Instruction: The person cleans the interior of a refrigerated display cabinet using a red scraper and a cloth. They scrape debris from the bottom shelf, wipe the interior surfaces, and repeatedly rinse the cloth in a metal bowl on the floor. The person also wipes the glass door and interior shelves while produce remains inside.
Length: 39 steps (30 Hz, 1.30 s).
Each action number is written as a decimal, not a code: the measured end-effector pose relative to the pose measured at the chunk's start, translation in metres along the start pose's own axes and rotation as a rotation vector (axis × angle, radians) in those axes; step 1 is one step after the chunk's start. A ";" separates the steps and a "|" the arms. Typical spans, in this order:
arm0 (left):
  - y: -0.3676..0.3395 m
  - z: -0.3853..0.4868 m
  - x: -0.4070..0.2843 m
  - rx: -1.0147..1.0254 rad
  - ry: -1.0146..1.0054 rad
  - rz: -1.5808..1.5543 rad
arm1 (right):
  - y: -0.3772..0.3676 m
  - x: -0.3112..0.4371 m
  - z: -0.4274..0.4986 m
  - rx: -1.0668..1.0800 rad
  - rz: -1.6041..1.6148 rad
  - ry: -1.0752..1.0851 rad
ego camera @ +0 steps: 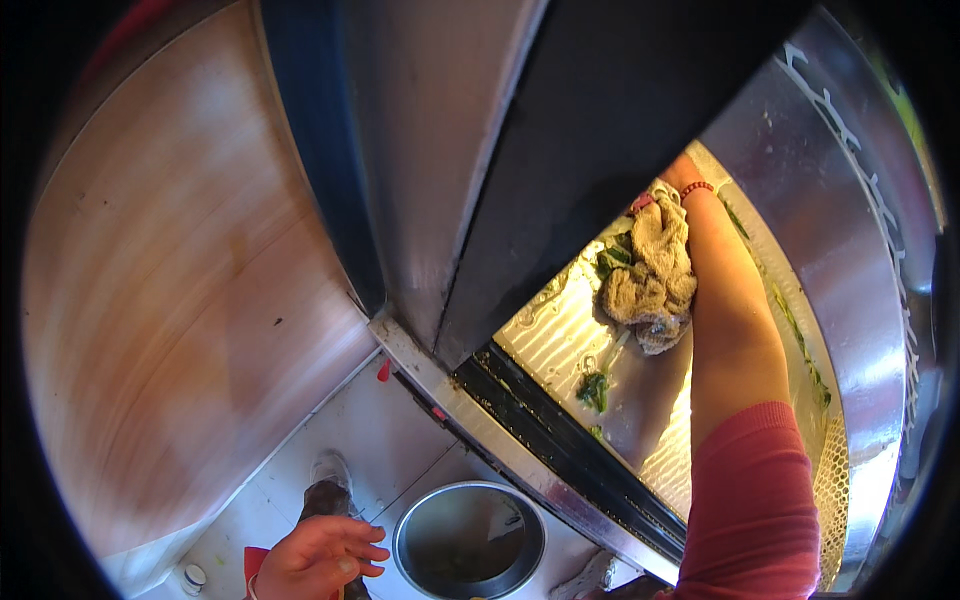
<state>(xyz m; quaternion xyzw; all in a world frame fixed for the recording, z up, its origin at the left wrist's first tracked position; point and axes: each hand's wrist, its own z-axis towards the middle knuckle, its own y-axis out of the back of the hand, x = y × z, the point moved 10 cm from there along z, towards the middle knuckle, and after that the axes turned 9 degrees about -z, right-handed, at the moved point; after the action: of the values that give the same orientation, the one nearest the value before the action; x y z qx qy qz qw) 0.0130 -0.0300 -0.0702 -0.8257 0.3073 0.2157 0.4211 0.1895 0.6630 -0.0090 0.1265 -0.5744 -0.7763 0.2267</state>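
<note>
My left hand point(319, 559) is low in the view, fingers loosely apart and holding nothing, just left of a round metal basin point(405, 517) with murky liquid. My right arm, in a red sleeve with a red beaded bracelet point(697, 187) at the wrist, reaches into a lit metal case. Only part of my right hand point(679, 171) shows; a dark panel point(585, 150) hides the fingers. Against the wrist and forearm lies a crumpled, soiled tan cloth point(660, 255). Whether my fingers grip it cannot be seen. Leafy green scraps point(594, 390) lie on the wet metal case floor point(637, 405).
Black sliding tracks point(562, 442) and a metal sill point(480, 420) edge the opening. A curved metal wall point(832, 195) bounds the right. A wood-patterned surface point(172, 322) fills the left. The basin stands on a tiled floor point(292, 457) between my shoes point(330, 466).
</note>
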 end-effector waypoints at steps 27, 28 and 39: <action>-0.023 -0.002 0.003 0.101 -0.007 0.141 | 0.068 -0.020 -0.096 -0.122 -0.082 -0.159; -0.023 -0.001 0.002 0.097 -0.005 0.149 | 0.061 -0.013 -0.088 -0.100 -0.082 -0.147; -0.011 0.007 -0.007 0.054 -0.024 0.028 | 0.032 0.054 -0.028 0.029 -0.078 0.111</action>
<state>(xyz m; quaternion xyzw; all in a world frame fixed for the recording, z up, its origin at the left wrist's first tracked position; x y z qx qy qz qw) 0.0149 -0.0168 -0.0643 -0.8070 0.3196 0.2230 0.4436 0.1622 0.6049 0.0159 0.1951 -0.5667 -0.7679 0.2260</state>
